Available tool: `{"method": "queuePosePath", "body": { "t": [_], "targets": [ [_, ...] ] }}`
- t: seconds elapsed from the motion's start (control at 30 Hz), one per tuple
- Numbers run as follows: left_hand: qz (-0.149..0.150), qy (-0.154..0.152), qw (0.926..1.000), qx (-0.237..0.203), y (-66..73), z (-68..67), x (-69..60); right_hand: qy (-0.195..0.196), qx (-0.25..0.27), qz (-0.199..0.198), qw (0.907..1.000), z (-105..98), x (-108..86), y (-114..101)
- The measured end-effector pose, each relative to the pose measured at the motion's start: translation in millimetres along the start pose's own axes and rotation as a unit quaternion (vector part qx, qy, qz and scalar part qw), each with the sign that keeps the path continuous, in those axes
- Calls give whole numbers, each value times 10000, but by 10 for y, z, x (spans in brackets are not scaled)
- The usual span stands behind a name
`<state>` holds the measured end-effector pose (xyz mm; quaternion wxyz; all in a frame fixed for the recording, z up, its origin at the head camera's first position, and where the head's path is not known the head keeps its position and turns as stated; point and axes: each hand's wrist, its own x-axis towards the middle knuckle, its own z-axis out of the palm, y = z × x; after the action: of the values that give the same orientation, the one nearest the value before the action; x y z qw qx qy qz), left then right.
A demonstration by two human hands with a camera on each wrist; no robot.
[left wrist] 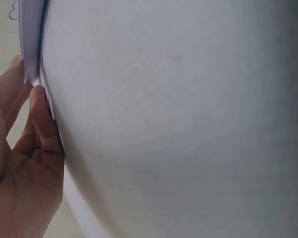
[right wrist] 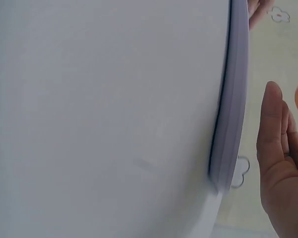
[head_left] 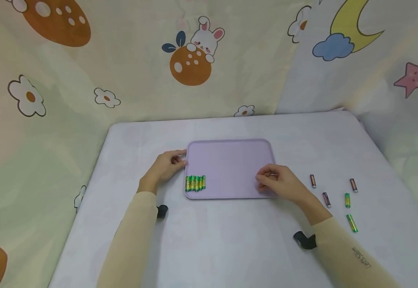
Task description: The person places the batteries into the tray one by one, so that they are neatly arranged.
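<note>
A lilac tray (head_left: 230,160) lies on the white tabletop. My left hand (head_left: 165,165) rests against its left edge, its index finger and thumb touching the rim; in the left wrist view the left hand (left wrist: 30,158) meets the tray's side wall (left wrist: 32,34). Several green-and-gold batteries (head_left: 195,183) stand side by side in the tray's front left corner. Over the tray's right end hovers my right hand (head_left: 279,181), with nothing visible in its fingers. The right wrist view shows this right hand (right wrist: 283,158) apart from the tray's rim (right wrist: 231,109).
Right of the tray lie loose batteries: a dark copper-ended one (head_left: 313,181), another (head_left: 326,199), a third (head_left: 353,185), a short green one (head_left: 347,200) and a longer green one (head_left: 352,223). A patterned cloth (head_left: 140,60) hangs behind the table.
</note>
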<state>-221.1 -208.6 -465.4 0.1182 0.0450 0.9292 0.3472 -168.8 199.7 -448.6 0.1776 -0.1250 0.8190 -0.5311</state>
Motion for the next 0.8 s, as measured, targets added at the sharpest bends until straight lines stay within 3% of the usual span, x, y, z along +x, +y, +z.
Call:
{"method": "queuePosePath", "body": {
  "t": [0.33, 0.8],
  "targets": [
    [-38, -18, 10000, -28, 28, -14, -15, 682, -526, 87, 9962, -521, -421, 245],
    [-74, -29, 10000, -38, 24, -22, -17, 1443, -1482, 613, 9765, -1133, -958, 561]
  ]
}}
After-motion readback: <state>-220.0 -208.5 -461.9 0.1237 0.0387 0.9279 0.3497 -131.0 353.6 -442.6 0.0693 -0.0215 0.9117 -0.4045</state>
